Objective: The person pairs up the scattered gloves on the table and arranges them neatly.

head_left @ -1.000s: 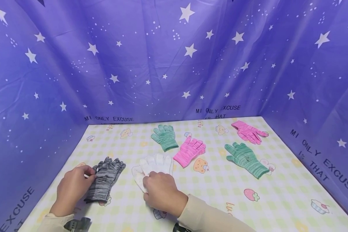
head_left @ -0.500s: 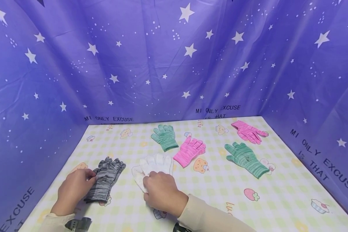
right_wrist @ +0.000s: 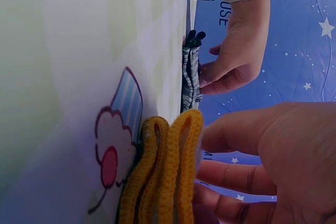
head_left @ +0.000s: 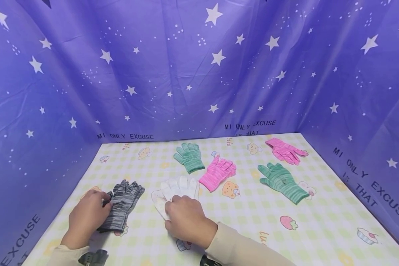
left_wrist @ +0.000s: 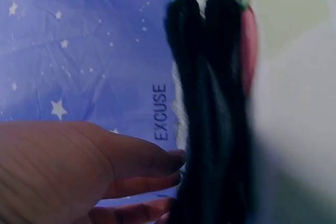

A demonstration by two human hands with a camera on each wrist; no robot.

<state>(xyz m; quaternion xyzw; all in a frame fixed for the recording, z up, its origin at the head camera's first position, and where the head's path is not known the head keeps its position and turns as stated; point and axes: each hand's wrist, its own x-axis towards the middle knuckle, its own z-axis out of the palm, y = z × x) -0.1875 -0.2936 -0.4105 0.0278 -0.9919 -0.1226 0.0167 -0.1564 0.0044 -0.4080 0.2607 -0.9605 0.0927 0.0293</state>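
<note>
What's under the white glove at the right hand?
Under the white glove, the right wrist view shows a second yellow cuff, likely another glove's, then the tablecloth. Most of that lower layer and any print beneath it are covered.

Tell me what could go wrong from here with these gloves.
The gray gloves are stacked, so the upper one could slip if the left hand tugs. The white gloves are stacked too; the right hand might skew their cuffs. The nearer pink glove lies right beside them and could get nudged.
</note>
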